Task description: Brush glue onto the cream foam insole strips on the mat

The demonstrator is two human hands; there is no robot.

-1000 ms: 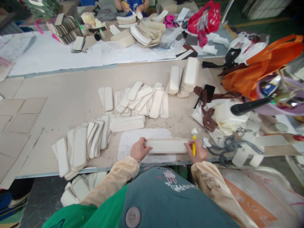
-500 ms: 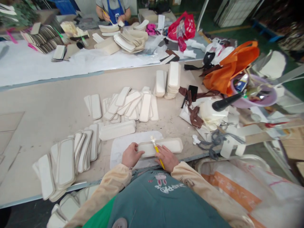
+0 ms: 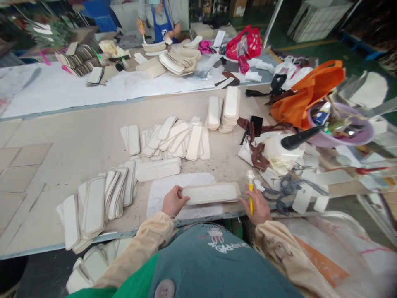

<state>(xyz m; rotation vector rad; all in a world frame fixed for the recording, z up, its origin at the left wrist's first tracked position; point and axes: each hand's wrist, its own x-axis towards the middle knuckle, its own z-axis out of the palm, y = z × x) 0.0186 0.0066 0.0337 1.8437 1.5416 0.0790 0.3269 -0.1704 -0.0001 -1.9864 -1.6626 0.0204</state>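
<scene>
cream padded strip is pinned on the white mat at six o'clock, its end gripped by the left hand. a yellow brush is pinched in the right hand; glue, seemingly on its tip, could be smeared if the strip slips.

An orange bag slumps at the right end of the beige table; just below it sits a purple basin crammed with tools, a black handle jutting out leftward. Left of the bag stand two neat stacks of cream pieces — and beyond it, on the far bench, a red bag beside a person in a blue apron.
</scene>
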